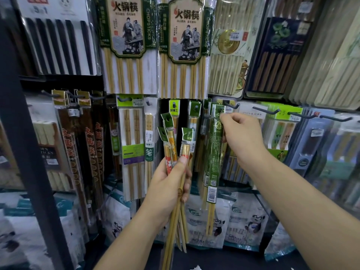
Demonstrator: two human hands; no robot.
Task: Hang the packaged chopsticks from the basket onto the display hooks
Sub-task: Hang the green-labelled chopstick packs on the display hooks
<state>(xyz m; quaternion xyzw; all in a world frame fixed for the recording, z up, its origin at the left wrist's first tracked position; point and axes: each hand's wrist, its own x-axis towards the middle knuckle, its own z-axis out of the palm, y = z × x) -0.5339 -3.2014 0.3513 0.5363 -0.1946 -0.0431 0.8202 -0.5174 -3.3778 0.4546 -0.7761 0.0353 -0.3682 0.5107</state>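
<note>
My left hand (pixel 169 184) grips a bunch of three packaged chopsticks (pixel 171 145) with green header cards, held upright in front of the display. My right hand (pixel 240 136) pinches the top of a green chopstick packet (pixel 213 152) at its hanging hole, right at a dark display hook (pixel 229 105). The packet hangs down in front of several like ones on that hook. The basket is out of view.
Rows of hung chopstick packs fill the wall: large bamboo sets (pixel 130 45) above, dark wood ones (pixel 81 133) at left. More hooks (pixel 265 111) stick out at right. A black post (pixel 25 143) stands at left. Panda-printed bags (pixel 243 221) lie below.
</note>
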